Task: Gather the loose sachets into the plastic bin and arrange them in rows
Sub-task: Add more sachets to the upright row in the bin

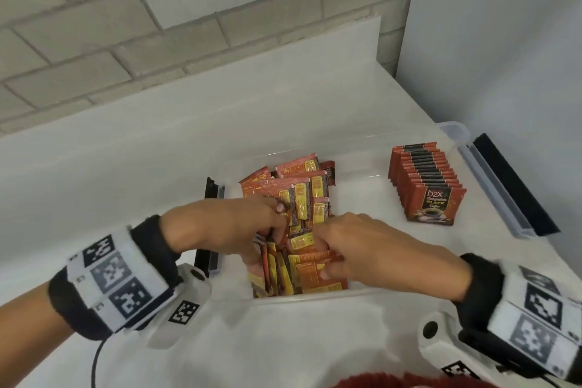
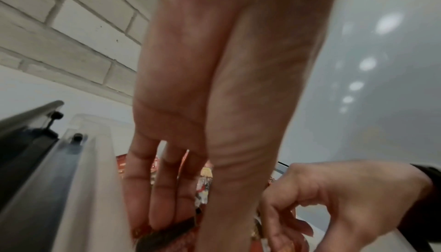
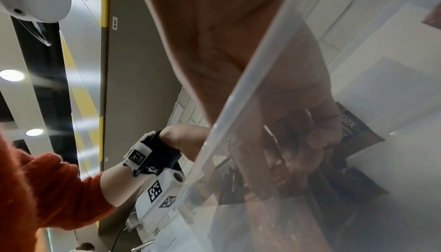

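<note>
A clear plastic bin [image 1: 315, 297] sits on the white table. Its left part holds a loose heap of red-orange sachets [image 1: 302, 186]. A tidy upright row of sachets [image 1: 428, 186] stands in its right part. Both hands are down in the heap. My left hand [image 1: 271, 230] grips a bunch of sachets, thumb on top and fingers [image 2: 155, 199] along the bin wall [image 2: 95, 180]. My right hand [image 1: 321, 252] pinches sachets at the near end of the heap, its thumb pressed on an orange one. Through the bin wall [image 3: 238, 105] its curled fingers [image 3: 310, 143] show around dark sachets [image 3: 358, 129].
Black latch handles stick out at the bin's left end [image 1: 209, 224] and right end [image 1: 516, 186]. A grey brick wall [image 1: 157, 25] runs behind the table and a plain grey wall [image 1: 504, 41] stands on the right. White tabletop [image 1: 126, 151] surrounds the bin.
</note>
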